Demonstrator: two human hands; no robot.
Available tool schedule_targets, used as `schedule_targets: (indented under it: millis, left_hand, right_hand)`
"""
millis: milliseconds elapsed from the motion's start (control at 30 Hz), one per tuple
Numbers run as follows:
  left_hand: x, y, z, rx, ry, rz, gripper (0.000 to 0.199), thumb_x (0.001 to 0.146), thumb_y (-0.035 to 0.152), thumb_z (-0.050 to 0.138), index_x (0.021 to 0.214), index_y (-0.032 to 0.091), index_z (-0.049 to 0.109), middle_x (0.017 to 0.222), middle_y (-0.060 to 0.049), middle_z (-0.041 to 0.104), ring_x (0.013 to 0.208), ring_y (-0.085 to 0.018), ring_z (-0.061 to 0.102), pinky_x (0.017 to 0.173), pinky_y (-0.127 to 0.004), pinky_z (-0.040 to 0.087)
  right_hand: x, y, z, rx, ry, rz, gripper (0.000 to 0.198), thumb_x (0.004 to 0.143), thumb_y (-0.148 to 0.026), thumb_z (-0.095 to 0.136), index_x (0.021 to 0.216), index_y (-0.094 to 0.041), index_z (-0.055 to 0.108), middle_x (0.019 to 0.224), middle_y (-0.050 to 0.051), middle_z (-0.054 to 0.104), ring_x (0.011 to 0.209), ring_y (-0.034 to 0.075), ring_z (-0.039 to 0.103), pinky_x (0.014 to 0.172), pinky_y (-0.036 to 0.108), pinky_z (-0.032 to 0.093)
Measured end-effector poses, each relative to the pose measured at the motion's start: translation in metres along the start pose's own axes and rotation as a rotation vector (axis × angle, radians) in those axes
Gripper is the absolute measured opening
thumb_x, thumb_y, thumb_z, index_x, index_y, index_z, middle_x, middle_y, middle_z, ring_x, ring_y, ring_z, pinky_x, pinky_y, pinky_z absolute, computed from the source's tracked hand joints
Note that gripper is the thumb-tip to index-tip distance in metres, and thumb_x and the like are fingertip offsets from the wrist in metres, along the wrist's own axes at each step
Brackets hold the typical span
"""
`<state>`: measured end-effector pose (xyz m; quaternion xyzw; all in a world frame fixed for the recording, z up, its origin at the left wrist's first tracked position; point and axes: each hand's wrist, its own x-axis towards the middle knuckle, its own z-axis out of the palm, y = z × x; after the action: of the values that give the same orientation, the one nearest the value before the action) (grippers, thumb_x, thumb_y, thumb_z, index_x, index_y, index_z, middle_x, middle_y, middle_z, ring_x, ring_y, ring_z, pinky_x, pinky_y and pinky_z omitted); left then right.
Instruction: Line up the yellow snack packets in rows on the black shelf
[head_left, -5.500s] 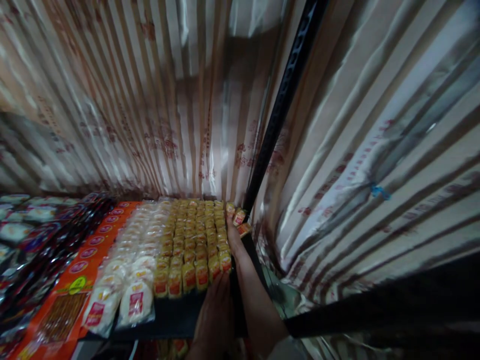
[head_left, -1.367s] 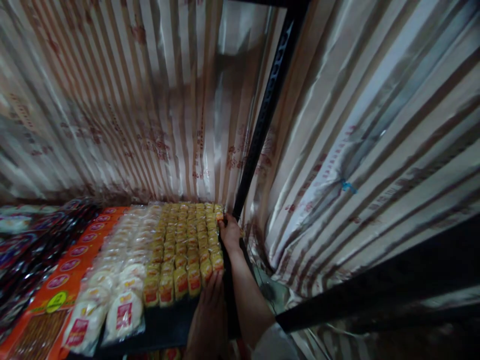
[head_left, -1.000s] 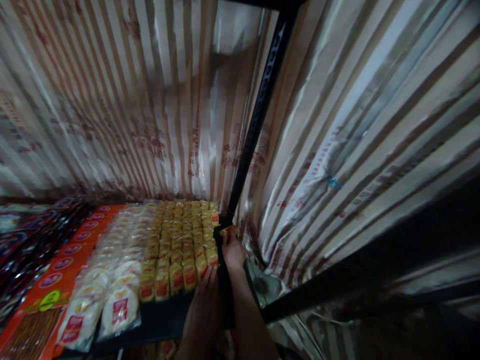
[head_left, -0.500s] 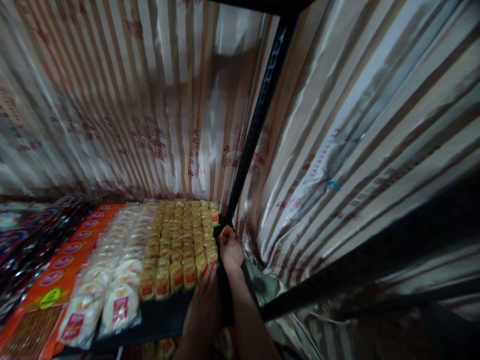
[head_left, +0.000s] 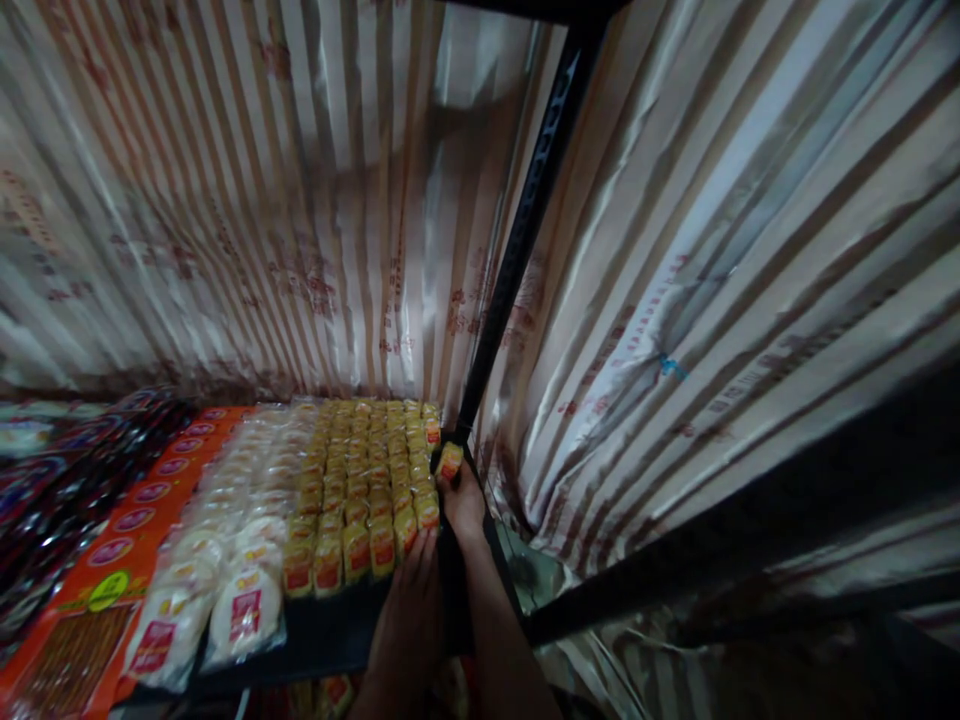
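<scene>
Rows of small yellow wrapped snack packets [head_left: 352,490] with red labels stand tightly packed on a dark shelf [head_left: 322,637]. My left hand [head_left: 412,585] reaches up from below, its stretched fingers lying against the front packet of the rightmost row. Beside that row, by the shelf's back right corner, my right hand [head_left: 463,505] pinches a single snack packet [head_left: 450,462], its red and yellow label showing. A strip of dark shelf lies under my right wrist.
Left of the yellow packets are white round packaged cakes [head_left: 244,612], orange snack packs [head_left: 112,550] and dark shiny packets [head_left: 67,500]. A black shelf post [head_left: 517,250] rises at the corner. Striped plastic sheeting [head_left: 360,200] hangs behind; a dark beam [head_left: 675,540] crosses at right.
The packet in my right hand has turned and lifted slightly, and its label now faces me. My left hand stays against the front of the row. The view has shifted slightly.
</scene>
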<state>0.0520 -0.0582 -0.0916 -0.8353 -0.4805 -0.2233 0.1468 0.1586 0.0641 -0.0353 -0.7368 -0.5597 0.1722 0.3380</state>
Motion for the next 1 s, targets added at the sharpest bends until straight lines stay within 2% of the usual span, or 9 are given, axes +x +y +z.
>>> schedule_targets:
  millis: [233, 467, 767, 867, 1000]
  left_hand:
    - [0.003, -0.004, -0.011, 0.011, -0.015, 0.019, 0.061, 0.077, 0.013, 0.038, 0.137, 0.007, 0.033, 0.144, -0.015, 0.035, 0.132, -0.027, 0.032, 0.102, -0.044, 0.037]
    - [0.004, -0.004, -0.01, 0.013, 0.03, 0.008, 0.061, 0.077, 0.015, 0.041, 0.137, 0.007, 0.034, 0.143, -0.013, 0.037, 0.133, -0.026, 0.031, 0.102, -0.039, 0.037]
    - [0.002, -0.004, -0.008, -0.004, -0.019, 0.015, 0.06, 0.079, 0.016, 0.04, 0.138, 0.005, 0.032, 0.145, -0.016, 0.032, 0.134, -0.027, 0.029, 0.107, -0.042, 0.031]
    - [0.001, -0.003, -0.008, 0.018, -0.015, -0.001, 0.062, 0.078, 0.017, 0.04, 0.138, 0.006, 0.031, 0.144, -0.016, 0.035, 0.133, -0.028, 0.03, 0.107, -0.046, 0.029]
    - [0.002, -0.001, -0.01, 0.058, 0.003, 0.014, 0.063, 0.077, 0.018, 0.04, 0.138, 0.006, 0.033, 0.143, -0.016, 0.036, 0.132, -0.028, 0.031, 0.108, -0.048, 0.027]
  right_hand:
    - [0.032, -0.004, 0.018, -0.036, 0.042, -0.162, 0.047, 0.08, -0.018, 0.048, 0.127, -0.018, 0.049, 0.106, 0.01, 0.062, 0.101, 0.022, 0.057, 0.087, 0.029, 0.042]
    - [0.042, 0.001, 0.03, -0.054, 0.064, -0.239, 0.047, 0.08, -0.014, 0.046, 0.128, -0.013, 0.048, 0.108, 0.013, 0.061, 0.102, 0.022, 0.054, 0.089, 0.031, 0.04]
    - [0.04, 0.001, 0.038, -0.103, 0.058, -0.245, 0.035, 0.08, -0.012, 0.044, 0.112, -0.013, 0.059, 0.097, 0.011, 0.065, 0.089, 0.02, 0.058, 0.083, 0.029, 0.042]
    - [0.041, 0.003, 0.042, -0.072, 0.093, -0.252, 0.034, 0.08, -0.013, 0.044, 0.109, -0.013, 0.06, 0.099, 0.012, 0.064, 0.092, 0.021, 0.057, 0.086, 0.031, 0.042]
    - [0.045, 0.011, 0.047, 0.047, 0.149, -0.245, 0.04, 0.078, -0.017, 0.048, 0.117, -0.011, 0.056, 0.105, 0.015, 0.063, 0.1, 0.024, 0.055, 0.09, 0.036, 0.042]
